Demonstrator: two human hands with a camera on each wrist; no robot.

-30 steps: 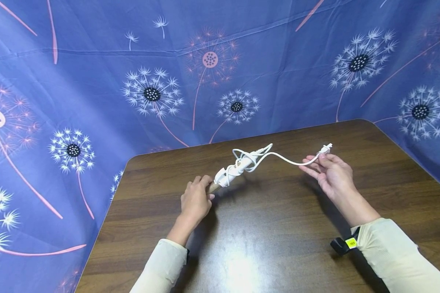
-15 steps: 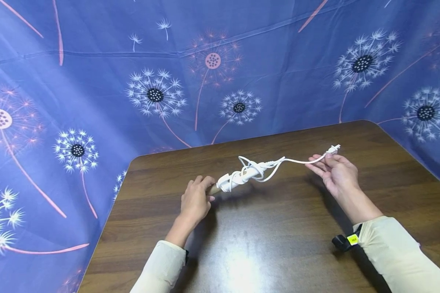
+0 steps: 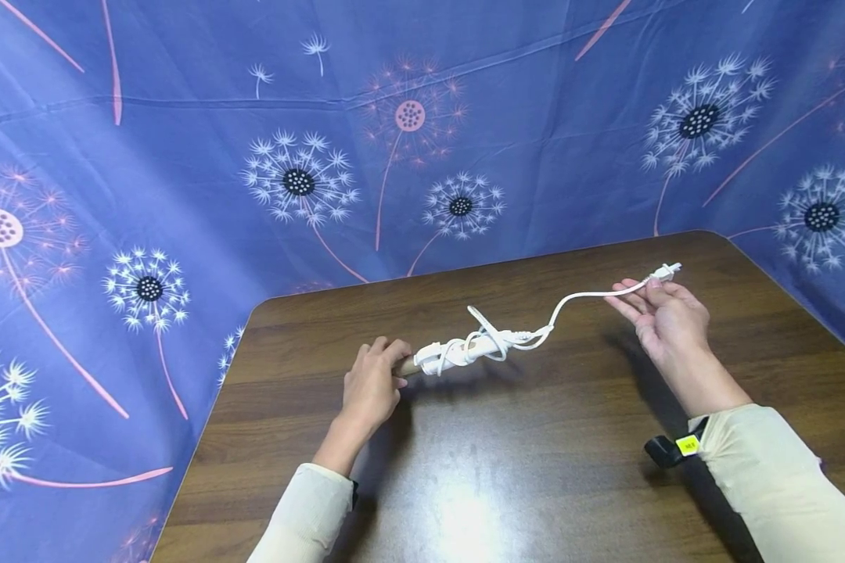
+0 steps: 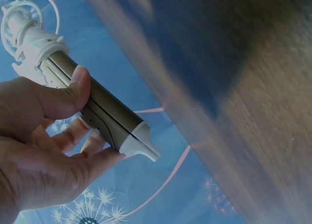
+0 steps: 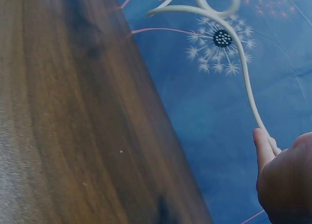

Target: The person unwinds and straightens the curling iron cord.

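My left hand grips a curling iron by its gold-brown barrel, thumb on one side and fingers on the other. The iron's white tip sticks out past the fingers in the left wrist view. Its white handle points right, held above the table, with loops of white power cord wound around it. At the cord's far end, my right hand pinches the white plug at its base, prongs pointing away to the right. The right wrist view shows the cord running up from the fingers.
A brown wood-grain table lies under both hands, with a bright glare spot near its front. Blue cloth with a dandelion print hangs behind and beside it. A black wrist camera sits at the right cuff.
My right hand has moved right and slightly away with the plug, drawing out more cord. The iron's handle has swung lower, and the loops around it are smaller. My left hand keeps its hold.
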